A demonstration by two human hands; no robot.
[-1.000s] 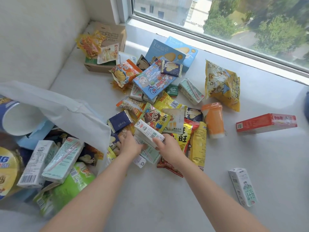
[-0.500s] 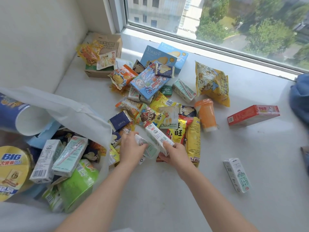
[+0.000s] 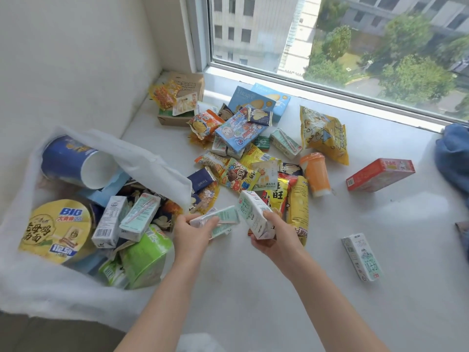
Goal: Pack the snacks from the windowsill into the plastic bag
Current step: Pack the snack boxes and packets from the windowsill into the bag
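Left hand (image 3: 194, 231): fingers wrapped round a pale green drink carton (image 3: 223, 219), lifted just right of the bag mouth.
Right hand (image 3: 274, 236): gripping a white drink carton (image 3: 255, 215) by its near end, tilted.
Plastic bag (image 3: 142, 161): near left, open, already holding a noodle bowl (image 3: 54, 231) and cartons.
Snack pile (image 3: 253, 158): mostly unpacked, far of the hands.
Risk: the bag's floppy rim may fold inward and block a carton.
Risk: full contents sit close to the opening, so a dropped carton could slide out.
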